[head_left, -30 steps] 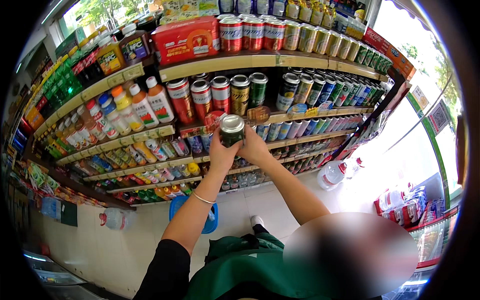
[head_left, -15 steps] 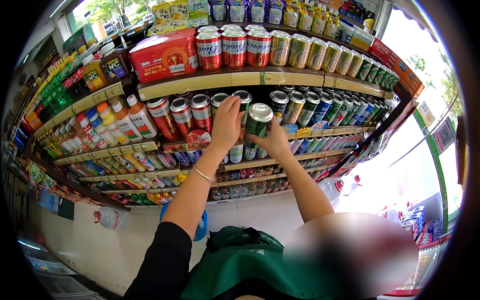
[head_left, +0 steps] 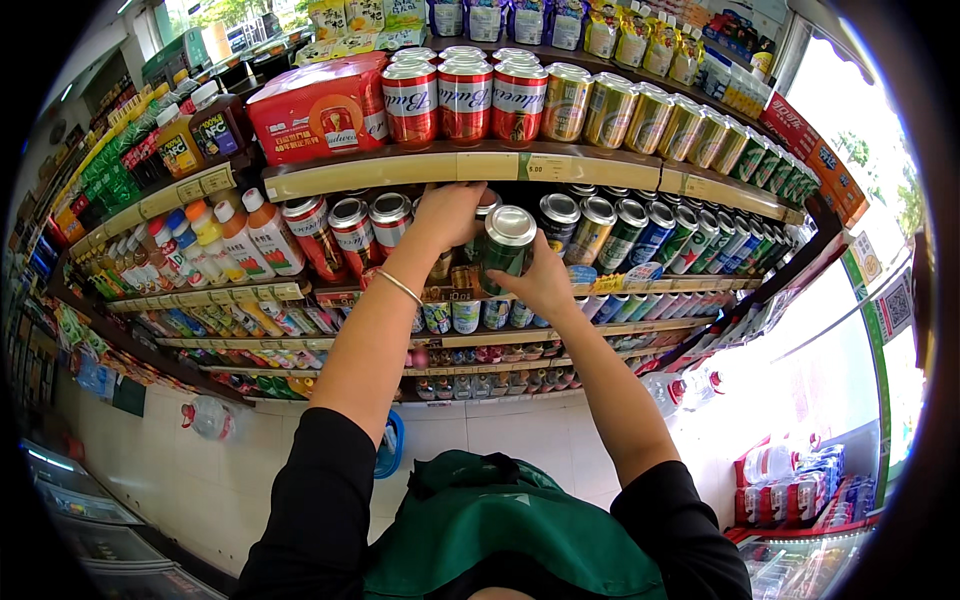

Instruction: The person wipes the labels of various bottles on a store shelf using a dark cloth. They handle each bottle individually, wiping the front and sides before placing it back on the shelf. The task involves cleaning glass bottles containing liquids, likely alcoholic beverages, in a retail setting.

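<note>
My right hand is wrapped round a green drink can with a silver top. It holds the can upright in front of the second shelf. My left hand reaches into that shelf beneath the upper ledge, beside another can standing in the row. Its fingertips are hidden in the shadow under the ledge, so its grip does not show. Left of it stand red-and-silver cans. Right of the held can is a dark can, followed by a gold can.
Above, the upper shelf edge juts over my left hand, carrying red cans, gold cans and a red carton. Bottles fill the left side. On the floor are a blue basket and large water bottles.
My left hand has pushed farther in under the upper ledge, hiding its fingers. The green can in my right hand has shifted slightly left. The view has moved a little.
</note>
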Tool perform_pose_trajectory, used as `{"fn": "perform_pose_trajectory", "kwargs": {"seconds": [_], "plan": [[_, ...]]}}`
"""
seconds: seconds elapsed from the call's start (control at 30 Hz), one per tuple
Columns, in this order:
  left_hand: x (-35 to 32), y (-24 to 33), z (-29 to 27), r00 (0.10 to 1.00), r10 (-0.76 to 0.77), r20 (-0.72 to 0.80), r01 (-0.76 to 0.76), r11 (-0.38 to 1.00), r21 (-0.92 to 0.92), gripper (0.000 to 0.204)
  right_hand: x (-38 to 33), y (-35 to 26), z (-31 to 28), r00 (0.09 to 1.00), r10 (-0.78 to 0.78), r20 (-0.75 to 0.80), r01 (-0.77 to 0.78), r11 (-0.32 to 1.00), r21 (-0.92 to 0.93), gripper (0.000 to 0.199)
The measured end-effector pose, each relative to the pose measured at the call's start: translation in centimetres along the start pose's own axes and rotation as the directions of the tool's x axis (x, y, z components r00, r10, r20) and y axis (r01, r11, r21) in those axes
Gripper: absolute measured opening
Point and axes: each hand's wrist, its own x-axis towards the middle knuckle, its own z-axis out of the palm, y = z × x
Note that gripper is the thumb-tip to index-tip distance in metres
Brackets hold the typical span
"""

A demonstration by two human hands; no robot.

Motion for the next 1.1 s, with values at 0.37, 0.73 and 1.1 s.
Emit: {"fn": "perform_pose_trajectory", "kwargs": {"seconds": [0.37,0.73,1.1], "plan": [[3.7,-1.3,0.9,0.995,-0.081,-0.051,0.088,0.986,0.145,0.051,1.2,-0.1,-0.1,0.984,-0.165,-0.067,0.171,0.981,0.093,0.08],[3.3,-2.6,1.7,0.988,-0.097,-0.117,0.11,0.987,0.116,0.036,3.4,2.8,4.2,0.993,-0.109,-0.055,0.115,0.984,0.137,0.078],[-0.5,-1.9,0.5,0.963,-0.102,-0.249,0.119,0.991,0.056,0.027,5.2,2.8,5.6,0.999,-0.013,0.034,0.014,1.0,-0.018,0.091]]}}
